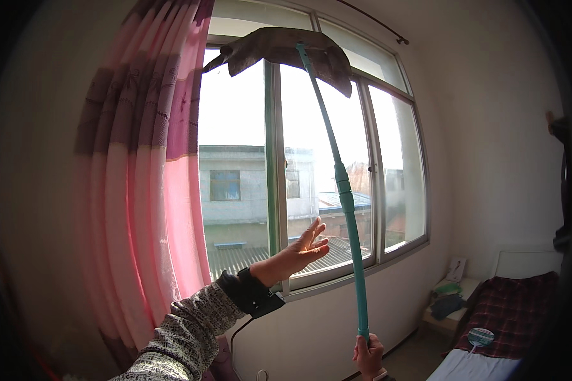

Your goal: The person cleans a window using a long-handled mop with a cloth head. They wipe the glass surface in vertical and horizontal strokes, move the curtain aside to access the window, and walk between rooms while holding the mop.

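Note:
My right hand [370, 355] grips the lower end of a teal telescopic pole [354, 247]. Up near the top of the window [326, 124], the pole's head bears a dark grey-brown cloth [271, 45], draped with its ends hanging down. Whether the cloth touches the glass I cannot tell. My left hand [298, 252] is raised just left of the pole, fingers apart and holding nothing. A black strap with a small device [262, 302] circles that wrist, over a grey knitted sleeve [181, 338].
A pink and purple curtain [143, 181] hangs at the window's left. Above right, a curtain rod [376, 21] ends near the wall. On the right are a bedside table [457, 314] with cloths and a bed with a dark plaid cover [510, 309], where a hand fan [481, 337] lies.

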Action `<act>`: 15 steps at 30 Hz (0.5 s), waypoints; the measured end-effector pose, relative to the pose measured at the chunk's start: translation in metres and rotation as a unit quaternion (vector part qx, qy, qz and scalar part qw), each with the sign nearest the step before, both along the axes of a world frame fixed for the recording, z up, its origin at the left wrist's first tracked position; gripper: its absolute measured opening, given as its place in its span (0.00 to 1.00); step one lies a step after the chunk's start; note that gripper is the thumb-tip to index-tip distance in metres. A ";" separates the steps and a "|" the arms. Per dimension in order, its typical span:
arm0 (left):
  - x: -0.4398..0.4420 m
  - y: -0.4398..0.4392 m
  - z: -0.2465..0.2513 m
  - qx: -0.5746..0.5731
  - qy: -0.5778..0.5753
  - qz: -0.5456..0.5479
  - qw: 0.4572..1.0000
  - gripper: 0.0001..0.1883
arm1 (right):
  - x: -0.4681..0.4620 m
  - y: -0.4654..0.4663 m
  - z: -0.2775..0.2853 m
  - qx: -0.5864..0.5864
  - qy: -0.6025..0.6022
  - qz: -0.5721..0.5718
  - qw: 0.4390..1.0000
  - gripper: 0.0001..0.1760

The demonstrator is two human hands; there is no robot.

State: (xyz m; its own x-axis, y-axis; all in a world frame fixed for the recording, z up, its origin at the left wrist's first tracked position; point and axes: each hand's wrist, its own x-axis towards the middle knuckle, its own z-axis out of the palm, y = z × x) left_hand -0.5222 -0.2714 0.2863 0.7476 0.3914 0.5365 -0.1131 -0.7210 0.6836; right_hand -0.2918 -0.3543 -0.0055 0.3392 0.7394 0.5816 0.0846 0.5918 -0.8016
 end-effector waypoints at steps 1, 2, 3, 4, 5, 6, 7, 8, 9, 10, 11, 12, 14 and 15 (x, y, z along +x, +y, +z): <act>-0.016 0.005 -0.004 -0.005 -0.018 0.013 1.000 0.46 | -0.001 0.005 0.032 0.029 0.001 0.016 0.999 0.10; -0.031 0.012 -0.012 -0.011 -0.036 0.031 0.999 0.47 | -0.001 0.010 0.065 0.057 0.003 0.036 0.998 0.13; -0.047 0.023 -0.019 -0.019 -0.052 0.047 0.997 0.48 | 0.001 0.021 0.092 0.072 0.005 0.046 0.996 0.18; -0.070 0.032 -0.026 -0.021 -0.068 0.086 0.994 0.49 | 0.000 0.033 0.117 0.076 -0.015 0.044 0.996 0.21; -0.090 0.044 -0.034 -0.025 -0.088 0.118 0.989 0.50 | 0.002 0.042 0.145 0.085 -0.025 0.040 0.995 0.24; -0.108 0.058 -0.042 -0.028 -0.108 0.147 0.983 0.51 | 0.004 0.049 0.172 0.079 -0.037 0.023 0.996 0.26; -0.127 0.066 -0.046 -0.052 -0.117 0.170 0.977 0.56 | 0.003 0.051 0.200 0.084 -0.036 0.020 0.996 0.27; -0.149 0.071 -0.049 -0.062 -0.122 0.200 0.970 0.55 | 0.000 0.057 0.225 0.083 -0.040 0.011 0.996 0.27; -0.169 0.079 -0.056 -0.073 -0.128 0.231 0.962 0.54 | -0.004 0.056 0.247 0.069 -0.039 0.026 0.997 0.27; -0.184 0.094 -0.067 -0.099 -0.136 0.245 0.955 0.53 | -0.006 0.055 0.266 0.069 -0.044 0.017 0.997 0.26; -0.199 0.107 -0.079 -0.126 -0.144 0.259 0.947 0.51 | -0.009 0.054 0.278 0.069 -0.048 0.009 0.996 0.26; -0.217 0.111 -0.089 -0.131 -0.144 0.246 0.950 0.47 | -0.012 0.056 0.280 0.070 -0.048 0.001 0.996 0.26; -0.254 0.116 -0.105 -0.150 -0.156 0.237 0.947 0.45 | -0.018 0.055 0.286 0.074 -0.055 -0.022 0.995 0.25; -0.265 0.114 -0.114 -0.180 -0.180 0.234 0.938 0.45 | -0.017 0.054 0.285 0.075 -0.043 -0.032 0.996 0.25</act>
State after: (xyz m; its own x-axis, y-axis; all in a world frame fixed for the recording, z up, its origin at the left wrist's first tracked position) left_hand -0.7874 -0.1573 0.1723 0.2440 0.8357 0.4919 -0.1117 -0.4797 0.8703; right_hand -0.3092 -0.3001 0.2791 0.3269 0.6209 0.7125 0.1911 0.6949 -0.6932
